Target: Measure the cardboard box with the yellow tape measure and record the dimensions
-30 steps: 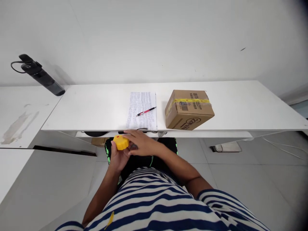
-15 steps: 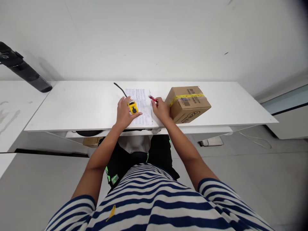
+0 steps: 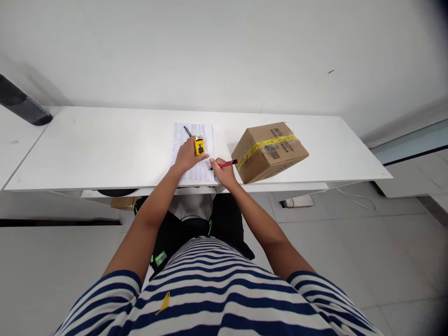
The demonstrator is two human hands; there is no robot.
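My left hand (image 3: pixel 187 157) rests on a handwritten sheet of paper (image 3: pixel 193 151) and is closed around a small yellow tape measure (image 3: pixel 199 145) with a black strap trailing behind it. My right hand (image 3: pixel 223 171) sits at the paper's right edge, fingers pinched on a red pen (image 3: pixel 228 164) whose tip points toward the cardboard box (image 3: pixel 269 150). The box, sealed with yellow tape, lies tilted just right of the pen.
A long white table (image 3: pixel 105 144) runs along a white wall. A dark cylindrical object (image 3: pixel 19 103) lies at the far left on an adjoining surface. Below are grey floor tiles, a white power strip (image 3: pixel 296 201) and a cable.
Both hands rose from my lap to the table. The left hand brought the yellow tape measure onto the paper; the right hand picked up the red pen and drew it toward the near edge.
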